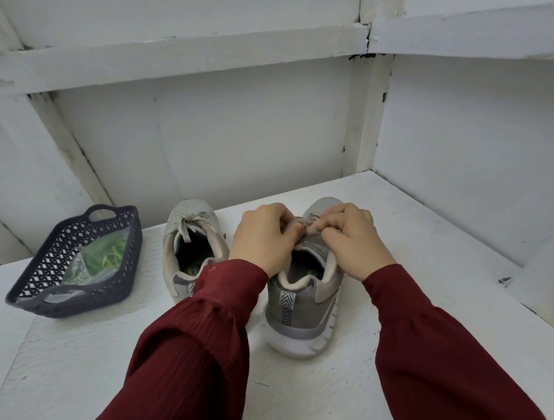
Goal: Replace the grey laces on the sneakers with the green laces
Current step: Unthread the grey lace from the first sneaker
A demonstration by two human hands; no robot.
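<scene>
Writing first: I can read none. The left sneaker (190, 241) has a yellow-green print (190, 271) on its insole and the right sneaker (300, 305) seems to have one like it, both too small and dark for me to make out. The right sneaker's heel shows only a black-and-white chevron tab (286, 307).

That shoe stands on the white worktop (425, 246), heel toward me, with both hands over its tongue. The left hand (264, 233) and right hand (353, 236) have their fingers curled in tight, pinching the grey lace (306, 225) near the top eyelets. The hands hide most of it, so I cannot tell whether it is knotted or loose.

The left sneaker stands just beside it, its own lace tied in a bow (188, 225). A dark red sleeve (210, 289) covers part of its heel.

Well to the left a dark basket (77, 306) holds a clear bag (79, 272) with the green laces (109, 255) inside. The bag's near end is hard to make out behind the mesh.
</scene>
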